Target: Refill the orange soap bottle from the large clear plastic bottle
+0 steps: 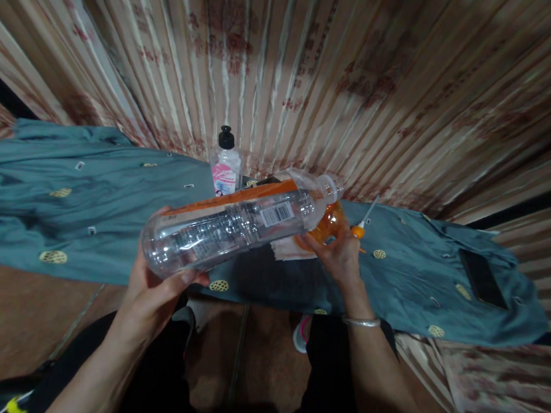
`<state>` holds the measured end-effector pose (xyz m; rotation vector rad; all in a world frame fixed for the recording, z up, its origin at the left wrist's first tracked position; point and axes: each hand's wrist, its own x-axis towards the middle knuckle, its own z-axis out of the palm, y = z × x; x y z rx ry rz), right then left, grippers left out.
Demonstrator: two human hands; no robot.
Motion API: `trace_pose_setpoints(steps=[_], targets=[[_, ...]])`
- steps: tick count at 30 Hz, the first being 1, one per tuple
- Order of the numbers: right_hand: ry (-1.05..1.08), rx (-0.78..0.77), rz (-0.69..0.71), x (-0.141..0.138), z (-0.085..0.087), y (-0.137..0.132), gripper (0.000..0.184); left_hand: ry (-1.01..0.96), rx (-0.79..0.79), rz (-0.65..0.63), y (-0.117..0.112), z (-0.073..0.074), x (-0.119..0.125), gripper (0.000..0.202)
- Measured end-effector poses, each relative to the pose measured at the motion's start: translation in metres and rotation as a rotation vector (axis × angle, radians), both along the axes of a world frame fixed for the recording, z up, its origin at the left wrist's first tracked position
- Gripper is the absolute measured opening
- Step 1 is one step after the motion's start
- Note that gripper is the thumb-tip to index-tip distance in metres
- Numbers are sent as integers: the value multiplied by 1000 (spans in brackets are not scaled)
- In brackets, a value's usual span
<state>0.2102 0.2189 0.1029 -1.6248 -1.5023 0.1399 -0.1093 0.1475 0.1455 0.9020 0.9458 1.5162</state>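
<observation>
A person's left hand (pixel 157 296) grips the rounded base of a large clear plastic bottle (pixel 213 225), thumb pressed along its underside, holding it aslant above a cloth-covered bench (pixel 119 207), its neck raised toward the right. The bottle's thin, glossy wall is ribbed and catches the light in bright flecks; an orange-edged label with a black-and-white barcode runs along its side. The right hand (pixel 342 258), a smooth silvery bangle (pixel 360 322) at its wrist, has its fingers closed on a translucent orange plastic object (pixel 329 224), rounded and shiny, just beside the bottle's neck, which partly hides its full shape. A white, crumpled sheet (pixel 293 250) lies beneath; whether it is paper or cloth cannot be told. Behind the large bottle stands a small bottle (pixel 227 167) with a black cap and pink label. A slim tool (pixel 360 227) with an orange handle and pale shaft is near the right hand, and a flat, dark phone (pixel 482 279) rests farther right on wrinkled teal fabric printed with yellow ovals. Pleated, red-patterned drapery (pixel 273 65) rises behind.
</observation>
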Motion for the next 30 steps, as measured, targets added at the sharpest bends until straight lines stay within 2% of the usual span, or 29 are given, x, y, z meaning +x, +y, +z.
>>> trace_pose_setpoints(steps=[13,23,30], targets=[[21,-27,-4,1,1,0,72,-58,-26,6,-3,7,9,84],[22,-40,-7,-1,4,-1,78,-15,-53,36,-3,10,13,85],[18,-48,-26,-3,2,1,82,-79,-25,73,5,3,15,79]])
